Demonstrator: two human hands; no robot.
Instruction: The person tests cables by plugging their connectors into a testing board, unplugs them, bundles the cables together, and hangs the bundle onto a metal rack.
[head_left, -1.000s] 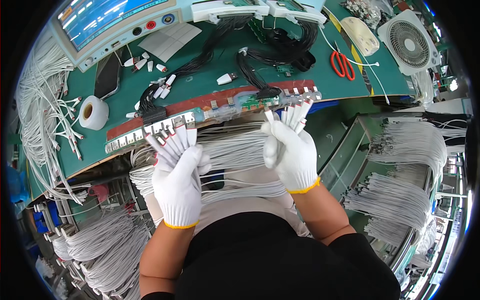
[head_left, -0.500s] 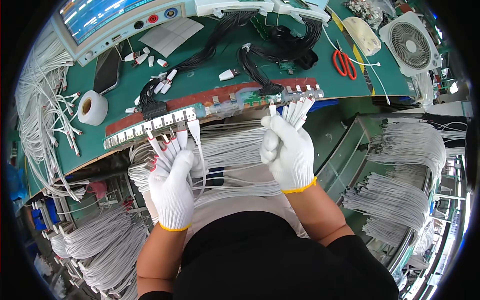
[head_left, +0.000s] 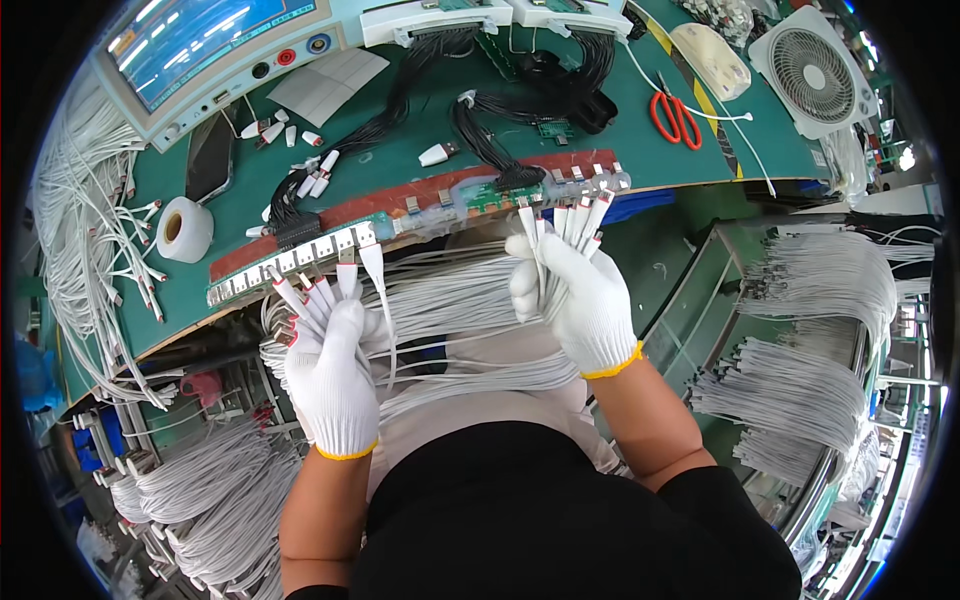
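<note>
Lettering on screen [head_left: 205, 48] too small to read

Left hand [head_left: 333, 370], right hand [head_left: 588, 305]: white knit gloves [head_left: 338, 410], yellow cuff edging [head_left: 612, 362]. Held connectors [head_left: 347, 281]: white, red rims at some ends. Bench [head_left: 622, 145]: green; far right, yellow-and-dark striped line [head_left: 708, 100]. Socket row [head_left: 320, 248], left: white; backing strip [head_left: 380, 206]: reddish brown. Wire looms [head_left: 485, 132]: black. Scissors [head_left: 680, 122], far right: red handles. Fan [head_left: 812, 75], far right: pale, ringed grey grille. Screen [head_left: 200, 45], far left: blue. Tape roll [head_left: 200, 232], left: white, brown core.
</note>
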